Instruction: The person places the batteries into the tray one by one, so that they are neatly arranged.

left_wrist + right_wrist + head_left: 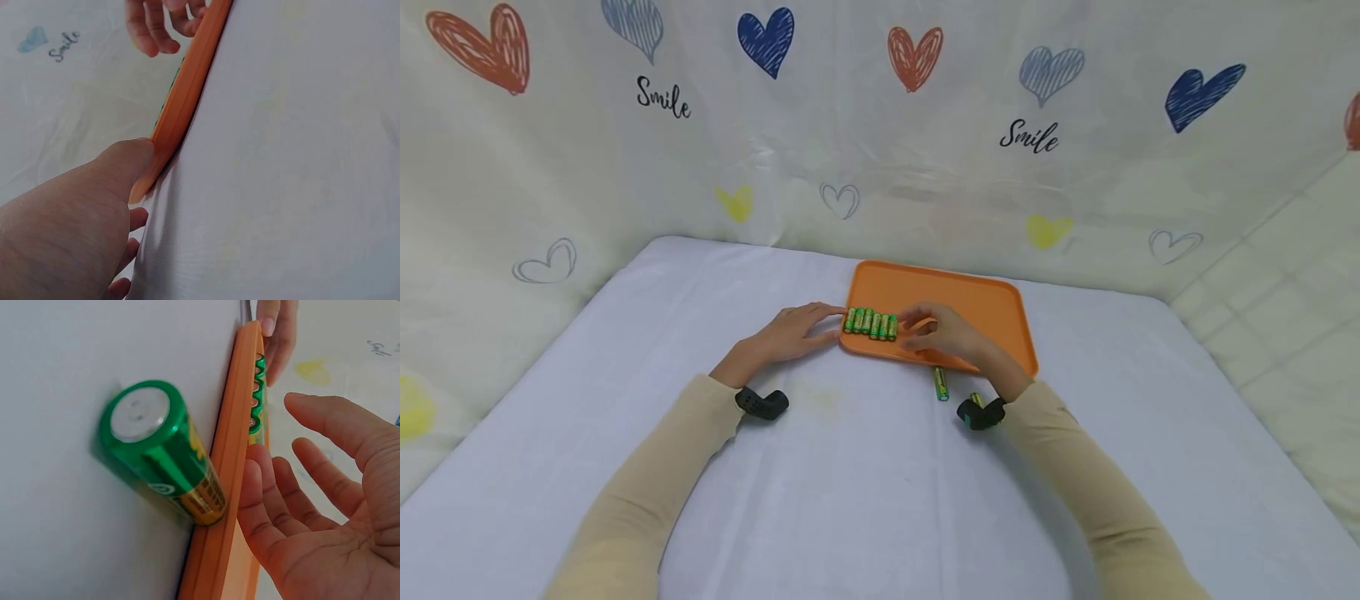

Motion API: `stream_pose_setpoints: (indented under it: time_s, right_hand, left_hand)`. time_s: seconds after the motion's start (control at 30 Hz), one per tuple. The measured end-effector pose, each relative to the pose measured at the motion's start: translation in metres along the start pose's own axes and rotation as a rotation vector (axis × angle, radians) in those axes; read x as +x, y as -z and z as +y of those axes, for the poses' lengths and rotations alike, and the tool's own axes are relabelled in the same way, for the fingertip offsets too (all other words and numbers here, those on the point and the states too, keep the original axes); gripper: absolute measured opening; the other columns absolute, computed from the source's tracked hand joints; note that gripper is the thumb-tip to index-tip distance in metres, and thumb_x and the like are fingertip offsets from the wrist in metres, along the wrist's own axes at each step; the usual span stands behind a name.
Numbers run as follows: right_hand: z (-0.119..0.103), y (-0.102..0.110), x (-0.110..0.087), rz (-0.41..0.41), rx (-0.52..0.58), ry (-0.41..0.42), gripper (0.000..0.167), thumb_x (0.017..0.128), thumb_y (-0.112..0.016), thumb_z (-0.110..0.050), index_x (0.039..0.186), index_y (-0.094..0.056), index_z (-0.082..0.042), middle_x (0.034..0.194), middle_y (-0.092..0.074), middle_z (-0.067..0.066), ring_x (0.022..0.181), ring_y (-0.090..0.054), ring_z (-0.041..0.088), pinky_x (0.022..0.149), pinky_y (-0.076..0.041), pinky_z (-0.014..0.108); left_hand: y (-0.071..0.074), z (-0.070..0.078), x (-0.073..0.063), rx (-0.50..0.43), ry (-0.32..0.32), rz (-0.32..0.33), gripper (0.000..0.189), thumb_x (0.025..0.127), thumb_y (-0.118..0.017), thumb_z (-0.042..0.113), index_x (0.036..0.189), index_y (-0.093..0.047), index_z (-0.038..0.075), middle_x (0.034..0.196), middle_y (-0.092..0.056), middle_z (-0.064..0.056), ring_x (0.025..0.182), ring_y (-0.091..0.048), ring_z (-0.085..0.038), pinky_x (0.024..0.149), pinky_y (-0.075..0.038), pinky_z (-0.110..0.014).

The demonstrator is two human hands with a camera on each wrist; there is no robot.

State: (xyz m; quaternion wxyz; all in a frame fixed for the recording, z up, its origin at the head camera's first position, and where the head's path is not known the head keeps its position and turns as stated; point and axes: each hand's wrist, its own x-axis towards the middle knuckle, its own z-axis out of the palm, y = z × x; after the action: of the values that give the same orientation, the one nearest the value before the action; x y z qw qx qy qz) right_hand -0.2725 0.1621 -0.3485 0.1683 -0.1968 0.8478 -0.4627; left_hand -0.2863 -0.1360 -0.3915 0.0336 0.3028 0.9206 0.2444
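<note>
Several green-and-gold batteries [870, 323] lie side by side in a row at the left end of an orange tray [958, 296]. My left hand [792, 333] is at the tray's left edge, its thumb against the tray rim [181, 103] in the left wrist view. My right hand [951, 335] hovers over the tray just right of the row, fingers loosely bent and nothing between them. On the cloth in front of the tray lies a loose battery [941, 384], its flat end toward me. Another battery [976, 399] is partly hidden behind the right wrist camera.
A white cloth [850, 500] covers the table. Behind it hangs a pale curtain [955, 183] printed with hearts and "Smile". Black cameras are strapped to the left wrist [762, 405] and the right wrist [981, 414].
</note>
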Motion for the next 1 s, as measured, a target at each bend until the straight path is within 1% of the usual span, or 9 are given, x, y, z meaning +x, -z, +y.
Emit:
stream_pose_setpoints:
  time_s: [0.17,0.27,0.37,0.47,0.6,0.67,0.8,1.0]
  right_hand:
    - [-0.003,0.001,-0.008,-0.011,-0.031,0.071,0.043,0.087,-0.074,-0.010,0.124,-0.057,0.003,0.119,-0.058,0.016,0.100,-0.061,0.026,0.081,-0.051,0.027]
    - [-0.006,0.001,-0.015,-0.017,-0.040,0.071,0.040,0.087,-0.074,-0.009,0.123,-0.059,0.002,0.119,-0.059,0.016,0.100,-0.061,0.027,0.079,-0.052,0.027]
    - [-0.007,0.000,-0.022,-0.023,-0.047,0.064,0.040,0.087,-0.073,-0.008,0.124,-0.060,0.003,0.122,-0.059,0.019,0.103,-0.061,0.030,0.079,-0.052,0.026]
    - [-0.005,0.001,-0.028,-0.027,-0.087,0.094,0.040,0.088,-0.073,-0.008,0.124,-0.060,0.005,0.123,-0.060,0.021,0.103,-0.062,0.031,0.082,-0.051,0.026]
    - [-0.002,0.003,-0.035,-0.027,-0.131,0.139,0.040,0.088,-0.073,-0.008,0.123,-0.061,0.006,0.120,-0.061,0.021,0.101,-0.062,0.029,0.088,-0.051,0.030]
    - [0.000,0.005,-0.038,-0.027,-0.132,0.148,0.039,0.089,-0.072,-0.008,0.123,-0.060,0.007,0.120,-0.061,0.022,0.102,-0.061,0.029,0.089,-0.051,0.031]
    - [0.003,0.007,-0.046,-0.016,-0.121,0.142,0.037,0.089,-0.072,-0.009,0.121,-0.061,0.005,0.119,-0.062,0.020,0.102,-0.061,0.028,0.088,-0.051,0.026]
    - [0.008,0.012,-0.058,-0.012,-0.116,0.142,0.032,0.089,-0.072,-0.010,0.117,-0.064,0.003,0.116,-0.064,0.017,0.099,-0.062,0.027,0.086,-0.051,0.024]
  left_hand:
    - [0.000,0.000,0.000,0.009,-0.001,0.011,0.053,0.102,-0.050,0.041,0.149,-0.040,0.018,0.149,-0.043,-0.008,0.141,-0.035,-0.026,0.109,-0.026,-0.055]
    - [0.000,0.000,0.000,0.010,0.001,0.012,0.053,0.102,-0.050,0.041,0.149,-0.040,0.019,0.149,-0.043,-0.009,0.141,-0.035,-0.027,0.110,-0.025,-0.055]
    - [0.000,0.001,-0.001,0.008,0.004,0.007,0.053,0.102,-0.049,0.041,0.150,-0.040,0.018,0.150,-0.042,-0.010,0.141,-0.034,-0.028,0.110,-0.024,-0.056]
    - [0.000,0.002,-0.002,0.002,-0.003,0.011,0.053,0.102,-0.050,0.039,0.150,-0.039,0.017,0.150,-0.042,-0.011,0.141,-0.034,-0.030,0.109,-0.024,-0.057]
    - [-0.001,0.001,-0.002,-0.003,-0.010,0.014,0.054,0.102,-0.051,0.038,0.150,-0.040,0.016,0.149,-0.043,-0.012,0.141,-0.034,-0.030,0.109,-0.025,-0.057]
    - [-0.001,0.000,-0.002,-0.006,-0.004,0.007,0.054,0.102,-0.050,0.039,0.150,-0.039,0.017,0.150,-0.042,-0.011,0.141,-0.034,-0.029,0.109,-0.024,-0.056]
    - [-0.001,0.000,-0.002,-0.006,0.004,-0.003,0.054,0.102,-0.050,0.041,0.150,-0.039,0.019,0.150,-0.042,-0.010,0.142,-0.034,-0.028,0.110,-0.024,-0.055]
    - [-0.002,-0.003,0.000,0.010,-0.011,0.005,0.055,0.102,-0.050,0.041,0.151,-0.038,0.019,0.150,-0.042,-0.010,0.141,-0.034,-0.028,0.109,-0.024,-0.056]
